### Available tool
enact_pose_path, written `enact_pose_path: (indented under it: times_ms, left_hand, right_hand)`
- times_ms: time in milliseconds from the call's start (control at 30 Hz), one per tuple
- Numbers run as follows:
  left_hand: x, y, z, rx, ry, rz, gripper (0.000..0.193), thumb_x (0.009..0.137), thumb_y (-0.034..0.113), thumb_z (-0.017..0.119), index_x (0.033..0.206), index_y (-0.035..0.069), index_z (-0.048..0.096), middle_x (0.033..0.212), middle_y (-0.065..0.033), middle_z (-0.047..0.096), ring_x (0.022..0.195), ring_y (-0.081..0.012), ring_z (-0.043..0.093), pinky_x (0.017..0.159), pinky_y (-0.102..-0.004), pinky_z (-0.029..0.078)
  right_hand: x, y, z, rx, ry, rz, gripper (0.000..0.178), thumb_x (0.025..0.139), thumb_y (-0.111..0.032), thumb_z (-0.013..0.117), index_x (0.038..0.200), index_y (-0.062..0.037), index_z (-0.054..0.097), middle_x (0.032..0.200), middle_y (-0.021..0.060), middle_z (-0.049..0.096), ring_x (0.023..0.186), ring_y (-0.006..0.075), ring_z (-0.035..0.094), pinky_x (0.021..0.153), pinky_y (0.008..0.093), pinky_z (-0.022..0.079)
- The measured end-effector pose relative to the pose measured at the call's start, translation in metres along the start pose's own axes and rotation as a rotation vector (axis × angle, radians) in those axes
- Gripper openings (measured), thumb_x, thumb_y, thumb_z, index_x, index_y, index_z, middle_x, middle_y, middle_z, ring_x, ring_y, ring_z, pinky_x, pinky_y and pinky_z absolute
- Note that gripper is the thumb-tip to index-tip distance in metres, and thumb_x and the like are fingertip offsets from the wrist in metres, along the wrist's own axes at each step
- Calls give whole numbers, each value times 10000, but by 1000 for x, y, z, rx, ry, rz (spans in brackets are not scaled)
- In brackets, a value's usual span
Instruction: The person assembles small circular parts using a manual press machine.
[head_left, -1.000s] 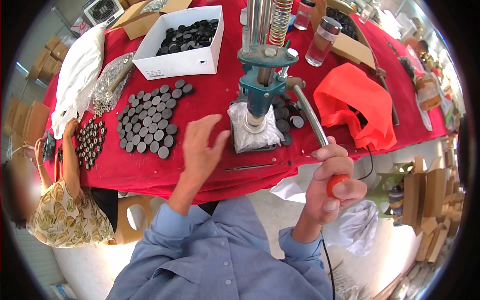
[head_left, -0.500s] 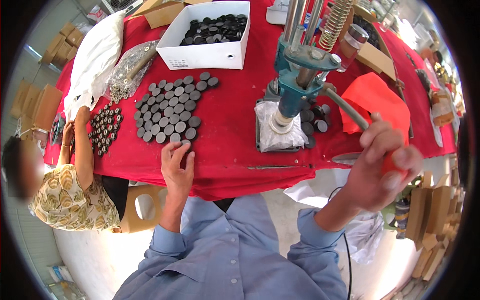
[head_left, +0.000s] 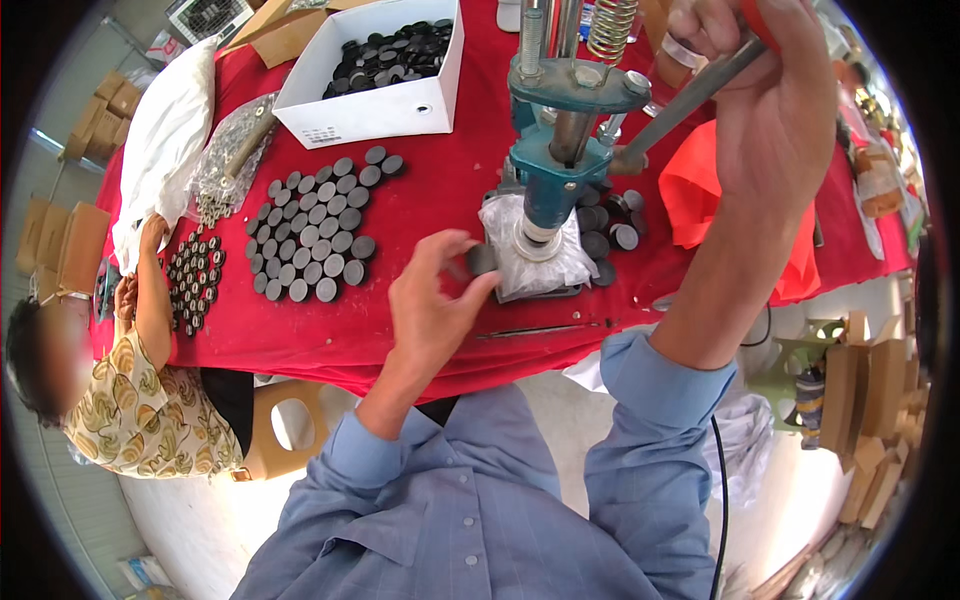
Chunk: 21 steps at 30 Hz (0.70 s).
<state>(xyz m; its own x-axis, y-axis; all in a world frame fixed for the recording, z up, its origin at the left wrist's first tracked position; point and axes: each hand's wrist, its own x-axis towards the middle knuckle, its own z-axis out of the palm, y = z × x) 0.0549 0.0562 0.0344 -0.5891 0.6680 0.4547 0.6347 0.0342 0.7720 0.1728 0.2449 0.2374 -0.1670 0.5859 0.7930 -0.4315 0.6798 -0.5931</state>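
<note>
Thumb and forefinger of the left hand [head_left: 432,300] pinch a flat, round, dark-grey disc [head_left: 481,260] near the front edge of the red cloth-covered surface [head_left: 450,190], beside a teal metal press [head_left: 555,195] with crinkled plastic [head_left: 562,272] around its base. The right hand [head_left: 775,105] wraps the steel lever [head_left: 690,105]. Toward the far edge, a white box [head_left: 370,118] bears illegible print.

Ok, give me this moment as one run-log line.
left hand: pinching black disc beside press | right hand: gripping lever | red-covered table: loose discs, white box holding more
</note>
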Motion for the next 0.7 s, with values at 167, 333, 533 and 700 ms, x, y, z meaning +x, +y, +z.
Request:
enact_pose_path:
  times_ms: [167,333,533,700]
  left_hand:
    - [20,2,42,-68,-123,-26,542,732,99,905,1171,50,591,1020,-101,715,739,-199,684,655,-325,559]
    - [28,3,56,-154,-126,-29,624,740,93,912,1244,-2,558,1059,-125,750,741,-142,680,656,-266,552]
    - [31,5,59,-130,-136,-36,686,731,120,924,1279,-21,536,1034,-121,744,728,-147,682,652,-273,554]
    - [30,4,55,-159,-110,2,635,729,96,913,1256,2,572,1086,-125,711,764,-173,690,680,-303,561]
  right_hand:
    - [2,2,1,4,-3,-2,340,1021,-329,554,1005,9,589,617,9,496,570,120,535,648,272,523]
    - [3,6,1,19,-9,-38,356,1011,-332,566,1023,23,590,614,7,487,571,116,524,649,278,523]
    - [1,19,-32,220,-149,-43,330,1023,-280,513,1113,22,610,712,47,478,676,149,468,698,354,445]
    - [-28,6,-47,298,-278,-85,360,1025,-304,486,1191,-26,644,765,37,440,764,200,445,833,475,392]
